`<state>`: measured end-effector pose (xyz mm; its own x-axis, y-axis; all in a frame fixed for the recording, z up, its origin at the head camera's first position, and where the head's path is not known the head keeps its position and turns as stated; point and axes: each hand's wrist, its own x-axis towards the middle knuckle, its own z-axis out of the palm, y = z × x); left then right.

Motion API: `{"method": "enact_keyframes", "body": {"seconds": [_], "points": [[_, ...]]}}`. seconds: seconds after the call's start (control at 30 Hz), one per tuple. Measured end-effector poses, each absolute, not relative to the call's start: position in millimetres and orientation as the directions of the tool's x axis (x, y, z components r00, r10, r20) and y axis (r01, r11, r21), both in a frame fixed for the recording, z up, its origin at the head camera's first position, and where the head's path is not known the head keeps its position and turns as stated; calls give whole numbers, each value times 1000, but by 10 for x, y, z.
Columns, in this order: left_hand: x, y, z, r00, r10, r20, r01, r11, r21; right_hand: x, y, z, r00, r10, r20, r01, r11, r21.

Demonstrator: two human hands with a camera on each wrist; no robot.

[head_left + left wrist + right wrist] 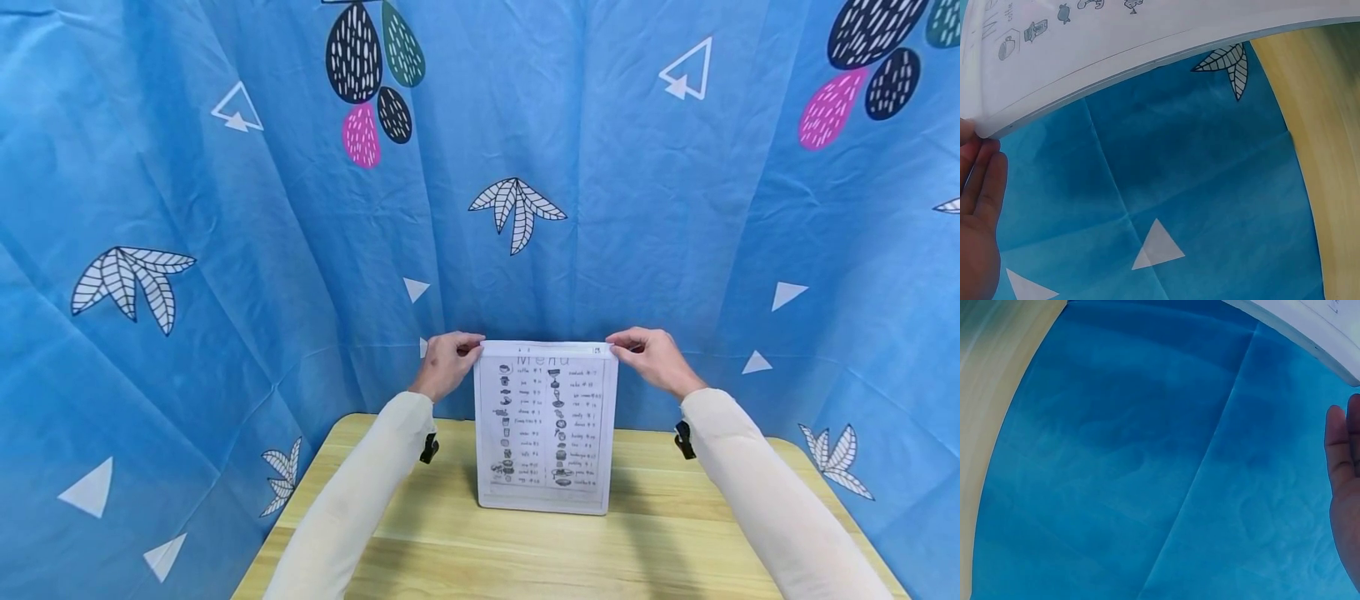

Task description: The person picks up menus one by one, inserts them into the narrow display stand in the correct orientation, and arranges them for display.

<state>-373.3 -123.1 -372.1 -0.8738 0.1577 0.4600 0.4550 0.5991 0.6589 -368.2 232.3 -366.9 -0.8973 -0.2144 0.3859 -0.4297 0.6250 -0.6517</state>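
Note:
A white-framed menu board (542, 425) stands nearly upright toward the back of the wooden table, its face toward me. Under the heading "Menu" run two columns of small drawings with names and prices. My left hand (448, 364) pinches the board's top left corner between thumb and fingers; the left wrist view shows that hand (982, 206) at the frame's corner. At the top right corner, my right hand (654, 358) pinches the frame the same way. Only part of the right hand (1344, 469) shows in the right wrist view, close by the board's edge (1310, 340).
The light wooden table (420, 533) has rounded back corners. A blue patterned curtain (637, 208) hangs right behind it and along both sides, close to my hands. Black straps (429, 448) sit at both wrists below white sleeves.

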Motion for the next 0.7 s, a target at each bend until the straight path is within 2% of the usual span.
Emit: {"method": "enact_keyframes", "body": {"seconds": [0.43, 0.7], "points": [[-3714, -1229, -3763, -854, 172, 490, 480, 623, 618, -3641, 2314, -3694, -902, -228, 367, -423, 639, -642], [-3715, -1228, -3793, -862, 192, 470, 468, 658, 589, -3641, 2327, -3739, -907, -234, 351, -416, 633, -653]]}}
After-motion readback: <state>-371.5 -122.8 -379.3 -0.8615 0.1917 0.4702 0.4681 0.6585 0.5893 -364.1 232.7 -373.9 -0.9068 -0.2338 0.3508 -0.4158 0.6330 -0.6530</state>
